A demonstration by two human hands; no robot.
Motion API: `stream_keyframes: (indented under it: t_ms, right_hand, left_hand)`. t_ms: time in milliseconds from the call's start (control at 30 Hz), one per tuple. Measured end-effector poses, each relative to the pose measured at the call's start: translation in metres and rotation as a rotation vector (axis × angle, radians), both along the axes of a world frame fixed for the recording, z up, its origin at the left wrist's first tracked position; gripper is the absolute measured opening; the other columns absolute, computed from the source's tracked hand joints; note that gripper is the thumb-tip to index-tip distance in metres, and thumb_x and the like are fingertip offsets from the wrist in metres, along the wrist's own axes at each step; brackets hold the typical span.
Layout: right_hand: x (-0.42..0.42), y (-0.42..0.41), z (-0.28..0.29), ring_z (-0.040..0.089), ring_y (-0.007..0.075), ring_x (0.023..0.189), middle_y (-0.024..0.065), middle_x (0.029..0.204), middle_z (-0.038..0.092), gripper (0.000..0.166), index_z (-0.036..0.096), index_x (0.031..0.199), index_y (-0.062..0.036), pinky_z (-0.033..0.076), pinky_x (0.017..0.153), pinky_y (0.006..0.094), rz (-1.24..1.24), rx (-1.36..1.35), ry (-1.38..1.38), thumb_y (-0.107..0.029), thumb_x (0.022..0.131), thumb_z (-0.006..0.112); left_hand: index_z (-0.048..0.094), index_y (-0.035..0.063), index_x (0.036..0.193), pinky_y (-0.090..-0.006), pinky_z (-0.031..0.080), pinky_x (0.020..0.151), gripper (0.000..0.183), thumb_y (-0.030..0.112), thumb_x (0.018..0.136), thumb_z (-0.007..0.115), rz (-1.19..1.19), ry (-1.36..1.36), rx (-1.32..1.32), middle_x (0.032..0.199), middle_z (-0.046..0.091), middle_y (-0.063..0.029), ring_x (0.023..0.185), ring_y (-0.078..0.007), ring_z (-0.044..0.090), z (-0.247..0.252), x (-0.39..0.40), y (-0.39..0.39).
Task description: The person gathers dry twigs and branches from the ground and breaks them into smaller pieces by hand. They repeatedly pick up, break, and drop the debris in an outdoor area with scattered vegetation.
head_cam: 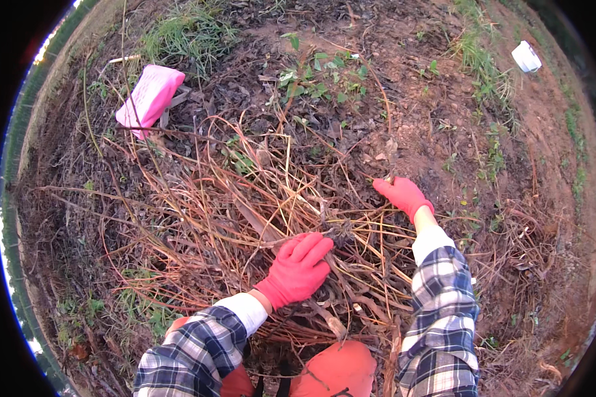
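Note:
A heap of dry, woody stems [258,213], brown and reddish, lies tangled on the ground before me. My left hand [298,270], in a red glove, rests over the middle of the heap with its fingers curled around a dry stem [273,243]. Cut thicker stem ends [335,325] lie just below it, close to my knee. At the heap's right edge is my right hand [403,194], also in a red glove. Its fingers are bent down towards the soil beside thin twigs; what lies between the fingertips is too small to make out.
A pink padded seat or stool [151,97] stands at the upper left, partly crossed by tall twigs. Grass tufts [191,37] and a leafy green plant [323,82] grow ahead. A white container [526,56] sits far right on bare soil [541,114]. My orange-clad knee [335,369] borders the heap.

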State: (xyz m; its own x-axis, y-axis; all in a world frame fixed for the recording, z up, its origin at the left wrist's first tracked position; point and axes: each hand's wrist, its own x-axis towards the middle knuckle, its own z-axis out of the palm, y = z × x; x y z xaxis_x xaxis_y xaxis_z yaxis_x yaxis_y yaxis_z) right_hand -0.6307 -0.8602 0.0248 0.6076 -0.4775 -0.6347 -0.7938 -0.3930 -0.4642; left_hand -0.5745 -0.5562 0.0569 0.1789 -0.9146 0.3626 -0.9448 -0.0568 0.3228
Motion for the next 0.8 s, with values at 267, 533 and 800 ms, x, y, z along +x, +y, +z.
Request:
stream_keyframes:
  t_ms: [267,533,800]
  right_hand:
    - [-0.004,0.106,0.08,0.051,0.0358,0.109,0.0208,0.114,0.054,0.062,0.06,0.107,0.0016,0.044,0.093,0.0416,0.642,-0.309,0.145,-0.053,0.079,0.057]
    - [-0.031,0.121,0.06,0.048,0.035,0.113,0.0209,0.117,0.053,0.054,0.058,0.109,0.002,0.043,0.093,0.0395,0.497,-0.46,0.102,-0.04,0.075,0.061]
    - [-0.043,0.156,0.102,0.053,0.0307,0.1,0.0163,0.105,0.058,0.047,0.06,0.102,0.0014,0.044,0.087,0.0377,0.559,-0.521,-0.058,-0.032,0.069,0.063]
  left_hand:
    - [0.058,0.0124,0.073,-0.0437,0.037,0.095,0.019,0.02,0.057,0.065,0.027,-0.03,-0.043,0.116,0.054,-0.0073,0.113,-0.028,0.048,0.0,0.002,0.005]
    - [0.061,0.0072,0.082,-0.0452,0.036,0.1,0.021,0.012,0.062,0.06,-0.204,-0.157,-0.217,0.121,0.052,-0.0071,0.117,-0.0255,0.047,0.039,-0.008,-0.007]
    - [0.065,0.0029,0.08,-0.049,0.027,0.106,0.025,0.018,0.062,0.059,-0.159,-0.283,0.111,0.119,0.052,-0.0147,0.119,-0.0335,0.044,0.063,-0.01,0.008]
